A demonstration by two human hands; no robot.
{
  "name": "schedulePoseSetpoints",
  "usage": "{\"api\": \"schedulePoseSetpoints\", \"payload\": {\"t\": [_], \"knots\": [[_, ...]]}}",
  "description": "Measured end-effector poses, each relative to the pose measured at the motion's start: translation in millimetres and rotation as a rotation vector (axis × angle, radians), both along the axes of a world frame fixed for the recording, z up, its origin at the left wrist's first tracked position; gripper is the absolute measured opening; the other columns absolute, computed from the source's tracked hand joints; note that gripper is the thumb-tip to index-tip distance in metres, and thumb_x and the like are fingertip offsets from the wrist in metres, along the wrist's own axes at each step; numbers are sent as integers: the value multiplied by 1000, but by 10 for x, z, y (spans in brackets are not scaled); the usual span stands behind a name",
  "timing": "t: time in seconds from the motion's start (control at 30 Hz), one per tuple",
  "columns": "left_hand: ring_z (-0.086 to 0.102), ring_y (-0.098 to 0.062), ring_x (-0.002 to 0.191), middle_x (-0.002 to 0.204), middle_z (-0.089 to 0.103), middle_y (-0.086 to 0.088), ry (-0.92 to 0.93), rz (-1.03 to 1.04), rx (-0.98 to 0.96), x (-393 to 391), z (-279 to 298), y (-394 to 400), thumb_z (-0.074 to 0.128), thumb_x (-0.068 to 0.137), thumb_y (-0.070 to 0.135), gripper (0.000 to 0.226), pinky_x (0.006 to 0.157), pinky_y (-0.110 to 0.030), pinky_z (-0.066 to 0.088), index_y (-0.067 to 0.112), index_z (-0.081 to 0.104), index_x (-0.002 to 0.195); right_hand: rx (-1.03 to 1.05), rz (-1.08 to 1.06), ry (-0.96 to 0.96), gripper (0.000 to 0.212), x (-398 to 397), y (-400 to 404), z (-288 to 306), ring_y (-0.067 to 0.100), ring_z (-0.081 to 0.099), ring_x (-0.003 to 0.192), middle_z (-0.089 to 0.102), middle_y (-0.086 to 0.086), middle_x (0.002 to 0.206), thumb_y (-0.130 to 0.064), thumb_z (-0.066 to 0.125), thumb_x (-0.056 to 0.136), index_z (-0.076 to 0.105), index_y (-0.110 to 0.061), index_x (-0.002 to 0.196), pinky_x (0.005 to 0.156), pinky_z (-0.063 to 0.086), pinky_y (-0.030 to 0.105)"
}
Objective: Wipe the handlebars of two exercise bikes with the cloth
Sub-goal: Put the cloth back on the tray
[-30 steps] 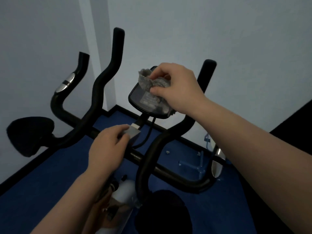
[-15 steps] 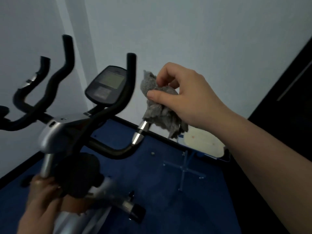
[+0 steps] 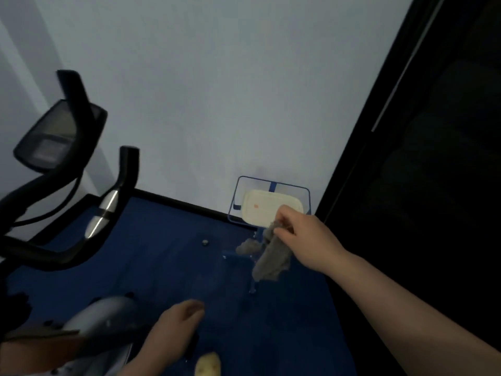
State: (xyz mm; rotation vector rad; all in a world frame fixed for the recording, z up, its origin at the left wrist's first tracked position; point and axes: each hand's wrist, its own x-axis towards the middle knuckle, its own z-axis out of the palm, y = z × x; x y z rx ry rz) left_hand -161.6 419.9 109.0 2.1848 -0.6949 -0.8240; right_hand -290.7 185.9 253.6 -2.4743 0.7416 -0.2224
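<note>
My right hand (image 3: 303, 240) pinches a grey cloth (image 3: 271, 259) by its top, and the cloth hangs down over the blue floor, well to the right of the bike. The black handlebars (image 3: 67, 251) of one exercise bike sit at the left edge, with a silver sensor strip (image 3: 104, 210) on the near bar and a dark console (image 3: 54, 137) behind. My left hand (image 3: 176, 332) is low in the middle, fingers loosely bent, holding nothing, apart from the bars. Only one bike shows.
A blue wire-frame stand (image 3: 271, 183) with a cream tray (image 3: 271, 210) on top stands against the white wall, just behind the cloth. A dark panel (image 3: 433, 158) fills the right side. The bike's silver body (image 3: 103, 313) is at lower left.
The view swung right, so the bike slid to the left edge. My right hand carried the cloth away from the handlebar, down and right toward the stand. My left hand left the bike frame.
</note>
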Motion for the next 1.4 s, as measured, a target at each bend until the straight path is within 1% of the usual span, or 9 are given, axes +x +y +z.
{"api": "schedulePoseSetpoints", "payload": {"t": [0.1, 0.23, 0.47, 0.7, 0.93, 1.07, 1.2, 1.27, 1.4], "knots": [[59, -3, 97, 106, 65, 12, -33, -105, -24, 178, 68, -629, 55, 92, 28, 20, 83, -19, 42, 25, 65, 109, 5, -63, 56, 11, 17, -314, -174, 19, 57, 74, 57, -4, 80, -29, 44, 97, 44, -26, 87, 63, 47, 37], [58, -5, 99, 109, 64, 11, -74, -181, -34, 432, 57, -1332, 53, 94, 28, 22, 83, -21, 43, 25, 63, 113, 36, -113, 110, 9, 145, -742, -384, 21, 58, 78, 60, 1, 86, -29, 42, 98, 45, -22, 92, 68, 50, 43], [59, -12, 105, 118, 65, 3, -16, -164, 23, 1103, -118, -2442, 51, 95, 27, 26, 90, -27, 47, 20, 64, 116, 113, -177, 140, 11, 653, -1691, -603, 21, 59, 78, 62, 3, 84, -30, 42, 99, 44, -23, 91, 70, 50, 44], [58, -10, 97, 110, 66, 3, 8, -144, -1, 1612, -48, -3352, 51, 94, 26, 24, 82, -26, 44, 20, 64, 112, 146, -241, 87, 12, 1169, -2513, -828, 21, 57, 69, 59, 1, 76, -28, 46, 96, 40, -28, 85, 61, 48, 41], [60, -9, 97, 109, 66, 8, -21, -106, 51, 2031, -73, -3914, 49, 92, 29, 26, 87, -33, 49, 25, 64, 112, 253, -290, 28, 8, 1898, -3430, -1341, 25, 61, 78, 62, 5, 84, -23, 48, 96, 49, -21, 89, 70, 52, 43], [59, -10, 100, 111, 65, 10, -13, -29, 116, 2201, -244, -4095, 49, 93, 29, 27, 89, -34, 49, 26, 62, 116, 193, -276, 173, 9, 2200, -3770, -1869, 23, 59, 72, 62, 5, 81, -25, 45, 98, 46, -20, 90, 61, 48, 36], [58, -7, 96, 107, 62, 13, 26, 20, 148, 2311, -511, -4265, 49, 93, 29, 27, 83, -28, 47, 26, 63, 116, 106, -249, 289, 10, 2360, -3868, -2395, 18, 51, 62, 56, -1, 75, -27, 37, 99, 39, -24, 91, 48, 31, 28], [59, -7, 96, 107, 65, 10, 35, 24, 169, 2345, -645, -4342, 49, 93, 29, 26, 82, -28, 47, 26, 63, 114, 97, -208, 332, 8, 2396, -3840, -2642, 17, 52, 62, 57, -1, 77, -24, 38, 100, 41, -24, 92, 48, 28, 26], [60, -3, 92, 104, 67, 13, 69, 51, 193, 2376, -852, -4444, 49, 91, 31, 23, 79, -27, 49, 30, 65, 109, 35, -16, 460, 10, 2405, -3741, -3025, 24, 60, 77, 64, 8, 93, -21, 39, 99, 47, -16, 103, 55, 31, 28]]}}
